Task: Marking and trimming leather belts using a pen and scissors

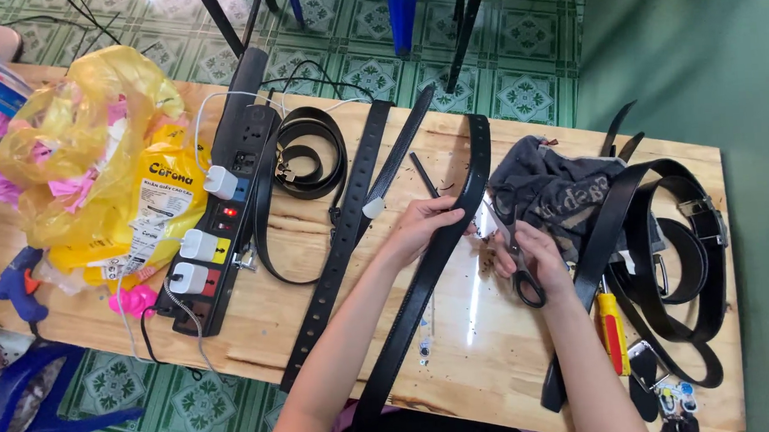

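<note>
My left hand grips a long black belt that runs from the table's near edge up to the far side, its punched end near the top. My right hand holds black-handled scissors, their blades pointing up towards the belt's edge beside my left fingers. Small dark scraps lie on the wooden table around the cut.
Other black belts lie to the left and a pile of them to the right. A grey cloth sits behind the scissors. A black power strip with chargers, a yellow plastic bag, a blue glue gun and a yellow-red screwdriver are also here.
</note>
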